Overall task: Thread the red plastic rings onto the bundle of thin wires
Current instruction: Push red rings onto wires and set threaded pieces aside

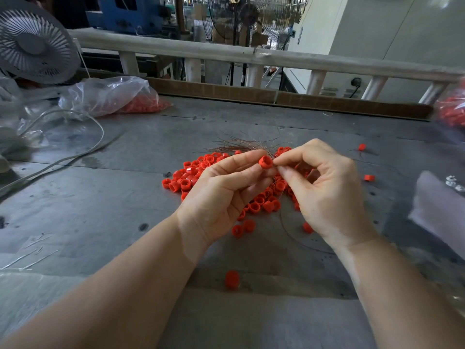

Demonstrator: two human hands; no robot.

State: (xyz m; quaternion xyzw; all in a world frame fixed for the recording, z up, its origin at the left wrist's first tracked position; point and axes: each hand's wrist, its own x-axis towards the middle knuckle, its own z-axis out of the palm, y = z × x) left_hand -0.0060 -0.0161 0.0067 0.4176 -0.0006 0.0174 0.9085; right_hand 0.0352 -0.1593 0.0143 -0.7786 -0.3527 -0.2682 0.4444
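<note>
At the far left a white desk fan [32,44] stands at the edge of the grey worktable [113,197], with a pale cable [83,149] looping across the surface in front of it. Just right of the fan lies a clear plastic bag [110,95] with red pieces heaped in its right-hand end. Nearer the middle, a pile of red plastic rings [191,172] spreads over the table, partly hidden beneath both hands. The left hand [221,195] is held above the pile, palm up, its thumb and forefinger pinching one red ring [265,162]. A bundle of thin wires [241,144] fans out up and to the left from behind that ring. The right hand [327,190] meets it from the other side, thumb and forefinger pinched together on the wires right beside the ring, the other fingers curled loosely. Single rings lie scattered to the right, one [369,178] just beyond the right hand. At the right edge another bag of red pieces [451,110] shows, blurred.
</note>
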